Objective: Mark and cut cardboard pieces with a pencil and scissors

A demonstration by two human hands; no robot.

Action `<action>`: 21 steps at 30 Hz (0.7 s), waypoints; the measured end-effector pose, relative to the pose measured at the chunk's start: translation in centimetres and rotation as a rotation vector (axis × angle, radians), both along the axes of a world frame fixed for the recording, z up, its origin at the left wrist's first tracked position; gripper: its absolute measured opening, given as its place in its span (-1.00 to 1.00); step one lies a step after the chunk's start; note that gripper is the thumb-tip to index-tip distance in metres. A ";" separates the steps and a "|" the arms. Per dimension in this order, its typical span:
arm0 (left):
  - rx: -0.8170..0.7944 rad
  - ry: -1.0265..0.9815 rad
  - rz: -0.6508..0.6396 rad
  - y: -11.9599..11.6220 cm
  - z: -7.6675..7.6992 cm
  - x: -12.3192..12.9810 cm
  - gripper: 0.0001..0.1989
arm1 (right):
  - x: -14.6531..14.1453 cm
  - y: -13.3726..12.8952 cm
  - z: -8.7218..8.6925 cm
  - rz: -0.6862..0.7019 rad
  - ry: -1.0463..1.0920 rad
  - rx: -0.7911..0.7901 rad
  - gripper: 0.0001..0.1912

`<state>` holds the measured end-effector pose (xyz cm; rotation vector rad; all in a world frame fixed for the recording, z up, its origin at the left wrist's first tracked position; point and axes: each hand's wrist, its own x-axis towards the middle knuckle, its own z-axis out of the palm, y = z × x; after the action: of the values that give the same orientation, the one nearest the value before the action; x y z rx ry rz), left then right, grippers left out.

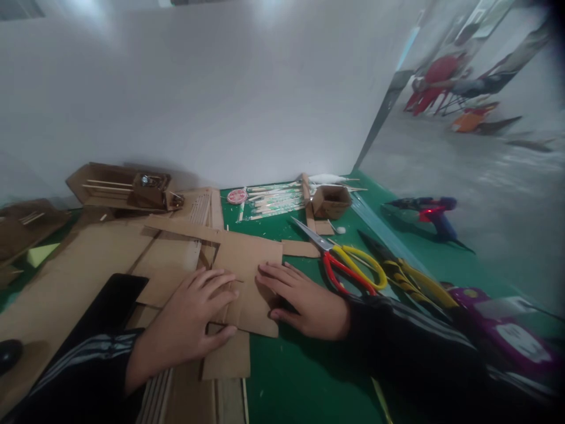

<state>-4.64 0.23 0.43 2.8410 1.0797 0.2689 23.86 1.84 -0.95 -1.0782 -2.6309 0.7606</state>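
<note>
A flat brown cardboard piece (pixel 251 259) lies in the middle, over other cardboard sheets and the green table (pixel 304 377). My left hand (pixel 189 318) rests on its left part, palm down, with the fingers apart. On its right edge lies my right hand (pixel 304 297), also palm down, fingers stretched toward the left hand. Neither hand is wrapped round anything. A narrow cardboard strip (pixel 300 248) sticks out to the right behind my right hand. Scissors (pixel 348 262) with red and yellow handles lie just beyond that hand, blades partly apart.
Pliers (pixel 410 277), a purple device (pixel 507 330) and a glue gun (pixel 432 212) with a red light lie at the right. Wrapped sticks (pixel 278 200) and a small cardboard box (pixel 331 201) are at the back. A cardboard structure (pixel 128 187) stands back left. A person (pixel 441 70) sits far off.
</note>
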 end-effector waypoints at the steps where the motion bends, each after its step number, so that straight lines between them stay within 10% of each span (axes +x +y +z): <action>1: 0.002 -0.004 -0.002 0.0 -0.1 0.0 -0.56 | 0.0 0.0 0.0 0.000 -0.004 0.002 -0.29; 21: 0.001 -0.003 0.037 -0.2 0.2 0.4 -0.57 | 0.1 -0.1 0.1 0.018 -0.016 0.002 -0.30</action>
<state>-4.23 0.06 0.58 2.8232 1.1324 0.2771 23.92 1.72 -0.80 -1.0655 -2.6575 0.7555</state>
